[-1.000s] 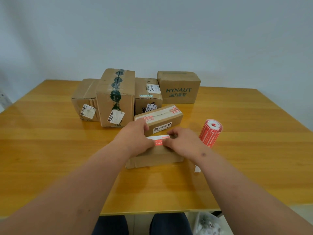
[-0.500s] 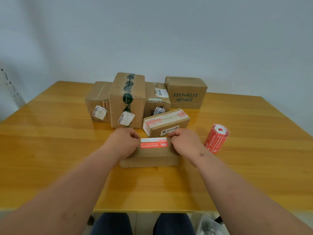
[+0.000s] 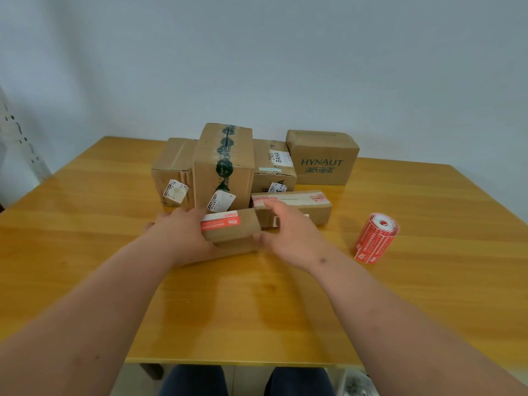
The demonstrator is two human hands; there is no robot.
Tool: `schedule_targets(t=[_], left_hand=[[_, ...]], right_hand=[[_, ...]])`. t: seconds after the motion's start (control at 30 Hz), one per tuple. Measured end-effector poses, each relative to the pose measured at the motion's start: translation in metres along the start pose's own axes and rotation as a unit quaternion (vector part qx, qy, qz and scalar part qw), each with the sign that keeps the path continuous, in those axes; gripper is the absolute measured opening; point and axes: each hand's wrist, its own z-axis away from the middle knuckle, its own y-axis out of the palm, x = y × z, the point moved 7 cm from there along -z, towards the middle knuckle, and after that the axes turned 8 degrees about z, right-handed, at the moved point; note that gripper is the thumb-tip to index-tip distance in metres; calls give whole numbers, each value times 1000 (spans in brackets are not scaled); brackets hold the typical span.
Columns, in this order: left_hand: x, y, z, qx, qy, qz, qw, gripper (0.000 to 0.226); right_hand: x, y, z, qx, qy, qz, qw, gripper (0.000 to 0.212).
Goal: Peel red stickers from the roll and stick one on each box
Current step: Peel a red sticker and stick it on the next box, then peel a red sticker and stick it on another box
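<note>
A small flat cardboard box (image 3: pixel 233 237) with a red-and-white sticker (image 3: pixel 220 222) on its top sits between my hands, just in front of the stack. My left hand (image 3: pixel 178 234) grips its left end. My right hand (image 3: pixel 287 228) holds its right end, thumb on the near side and fingers reaching over the far edge. The red sticker roll (image 3: pixel 375 238) lies on its side to the right, apart from both hands. Behind the right hand lies a second flat box (image 3: pixel 303 202) with red stickers on top.
Against the back stand a tall box with green tape (image 3: pixel 224 164), a box on its left (image 3: pixel 174 170), a labelled box (image 3: pixel 273 164) and a HYNAUT box (image 3: pixel 324 158). The wooden table (image 3: pixel 85 224) ends at a near edge above my knees.
My hands went from pressing the sticker on the box top to holding the box by its ends. The box has moved away from me, toward the stack.
</note>
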Motion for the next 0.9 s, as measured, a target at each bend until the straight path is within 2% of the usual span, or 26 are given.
schedule_targets(t=[0.1,0.17,0.23,0.33,0.43,0.5,0.6,0.77,0.9], left_hand=[[-10,-6,2,-62,-3,-15,998,72],[-31,-10,8,-124,34,-5,992,68],[-58,-9,14,-153,90,18,984,61],[-93,4,17,-136,155,52,977,53],[-119,19,13,-111,186,83,973,42],[-132,28,11,-87,187,101,973,39],[-149,39,12,-57,185,149,970,36],[-178,61,9,-10,192,231,954,34],[-211,76,3,18,213,246,945,37]], right_hand=[[-15,-16,-3,-47,32,33,998,48],[-24,-27,-2,-68,33,71,995,36],[-34,-40,2,-89,33,103,990,28],[-51,-67,14,-157,43,141,977,22],[-72,-94,28,-202,76,199,956,23],[-91,-107,36,-196,110,232,946,29],[-122,-113,42,-156,143,205,956,35],[-150,-103,49,-105,97,178,974,25],[-155,-100,49,-127,66,194,970,25]])
